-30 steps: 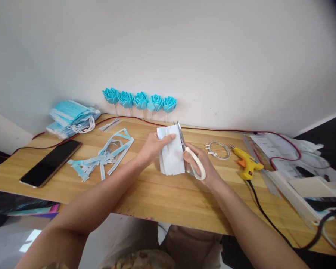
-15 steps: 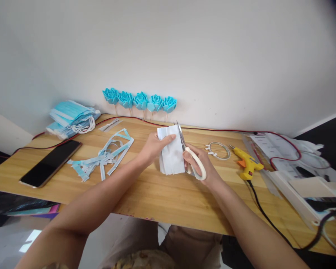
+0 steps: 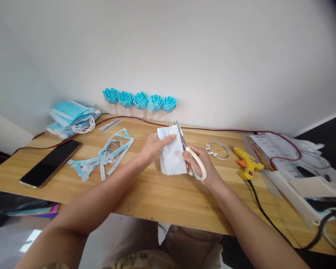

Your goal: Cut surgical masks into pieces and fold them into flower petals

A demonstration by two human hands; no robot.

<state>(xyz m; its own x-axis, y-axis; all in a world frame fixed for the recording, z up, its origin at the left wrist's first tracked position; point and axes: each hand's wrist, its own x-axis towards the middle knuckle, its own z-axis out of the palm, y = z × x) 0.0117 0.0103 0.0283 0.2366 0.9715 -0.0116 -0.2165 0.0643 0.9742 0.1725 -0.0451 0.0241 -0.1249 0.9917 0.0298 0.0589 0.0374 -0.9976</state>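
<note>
Over the middle of the table, my left hand pinches a folded white piece of mask fabric, its thumb lying across the top face. My right hand grips scissors with cream handles. Their metal blades point away from me and lie along the right edge of the fabric. Whether the fabric sits between the blades I cannot tell. To the left of my left hand is a loose pile of cut blue and white strips.
Blue fabric flowers on sticks lean at the wall. A stack of face masks and a phone lie left. To the right are a ring of wire, a yellow glue gun with a cord, and a white box.
The lower end of the fabric has swung slightly to the right, towards the scissors. Both hands stay in nearly the same place.
</note>
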